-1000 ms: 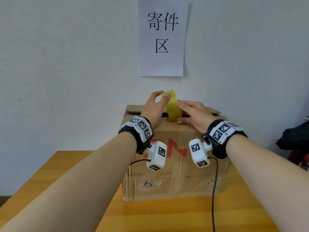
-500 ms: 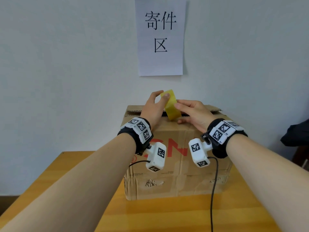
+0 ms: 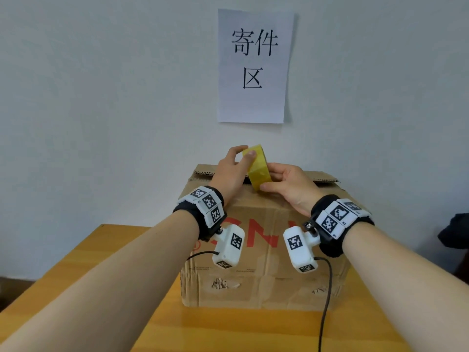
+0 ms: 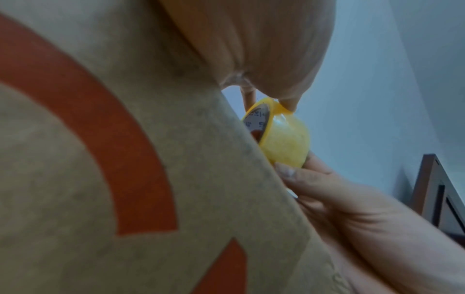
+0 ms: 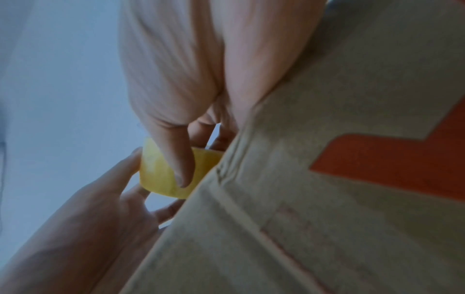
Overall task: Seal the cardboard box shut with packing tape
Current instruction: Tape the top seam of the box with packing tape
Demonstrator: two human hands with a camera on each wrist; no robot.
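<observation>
A brown cardboard box (image 3: 261,252) with red lettering stands on the wooden table (image 3: 228,331), its top flaps down. A yellow roll of packing tape (image 3: 256,166) stands on edge above the box's top, held between both hands. My left hand (image 3: 232,171) grips the roll's upper left side, thumb on its yellow face. My right hand (image 3: 286,184) holds the lower right side, thumb pressed on the tape surface (image 5: 166,171). In the left wrist view the roll (image 4: 284,139) shows its printed core beside the box wall (image 4: 125,159). No free tape end can be made out.
A white paper sign (image 3: 255,64) with black characters hangs on the wall behind the box. A dark object (image 3: 454,232) lies at the right edge. A black cable (image 3: 327,295) hangs from the right wrist camera in front of the box.
Both hands and the roll stay above the box top. The roll has tipped slightly more upright, and my right thumb has slid lower on its face.
</observation>
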